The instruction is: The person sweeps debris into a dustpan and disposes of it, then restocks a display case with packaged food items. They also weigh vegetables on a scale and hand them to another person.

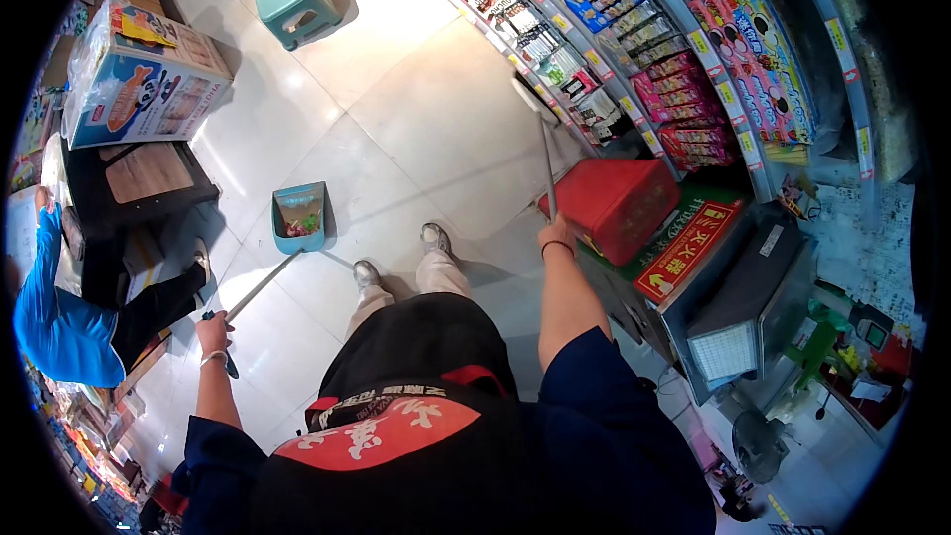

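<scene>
My left hand (213, 334) is closed around the upper end of a long dustpan handle (261, 287). The blue-green dustpan (303, 243) rests on the tiled floor ahead of my feet, with some reddish and green litter inside. On the other side, my right hand (557, 232) grips a metal pole (548, 163). This pole runs forward beside a red bin-like container (613, 204) to a pale, narrow head (529, 95) at the foot of the snack shelves. Whether that head is a broom or a mop I cannot tell.
Snack shelves (646, 37) curve along the right, above a counter with a dark monitor-like device (750, 282). At left, a person in blue (67, 327) is beside a black stand (141, 178) bearing a large carton (148, 82). Plastic stools (293, 4) stand ahead.
</scene>
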Available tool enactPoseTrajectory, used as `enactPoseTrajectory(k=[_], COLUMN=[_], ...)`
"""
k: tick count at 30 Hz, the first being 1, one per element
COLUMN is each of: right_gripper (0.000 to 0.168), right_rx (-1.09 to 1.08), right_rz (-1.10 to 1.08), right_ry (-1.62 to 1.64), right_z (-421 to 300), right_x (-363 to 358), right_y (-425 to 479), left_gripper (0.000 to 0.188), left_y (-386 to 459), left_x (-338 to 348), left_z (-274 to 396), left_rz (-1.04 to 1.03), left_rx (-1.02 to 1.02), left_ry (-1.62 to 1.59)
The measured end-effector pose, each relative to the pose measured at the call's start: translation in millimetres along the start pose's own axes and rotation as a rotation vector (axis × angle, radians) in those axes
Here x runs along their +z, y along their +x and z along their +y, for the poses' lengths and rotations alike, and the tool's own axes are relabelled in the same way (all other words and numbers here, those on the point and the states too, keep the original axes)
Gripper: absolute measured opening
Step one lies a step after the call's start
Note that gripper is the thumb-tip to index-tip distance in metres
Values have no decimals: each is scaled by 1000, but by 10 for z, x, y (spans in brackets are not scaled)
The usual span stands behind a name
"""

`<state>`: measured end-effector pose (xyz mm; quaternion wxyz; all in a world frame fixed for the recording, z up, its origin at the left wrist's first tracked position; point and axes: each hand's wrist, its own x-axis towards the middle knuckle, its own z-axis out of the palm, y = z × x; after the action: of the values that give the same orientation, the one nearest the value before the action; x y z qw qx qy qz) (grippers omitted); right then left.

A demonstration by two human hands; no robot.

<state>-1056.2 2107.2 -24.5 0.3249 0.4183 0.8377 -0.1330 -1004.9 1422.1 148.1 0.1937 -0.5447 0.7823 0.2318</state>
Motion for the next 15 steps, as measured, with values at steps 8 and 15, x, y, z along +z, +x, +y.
enactPoseTrajectory(k=[8, 15], right_gripper=[45, 48], right_rx=[-176, -71], right_rz=[-290, -575], right_ry=[415, 502], right_z=[703, 164], right_x=[655, 17], right_y=[-182, -1482], left_gripper=[29, 32], left_y=[-154, -57], left_x=[119, 123], left_z=[71, -261], left_rz=[-2, -22], left_rx=[24, 133], left_ry=[-17, -72])
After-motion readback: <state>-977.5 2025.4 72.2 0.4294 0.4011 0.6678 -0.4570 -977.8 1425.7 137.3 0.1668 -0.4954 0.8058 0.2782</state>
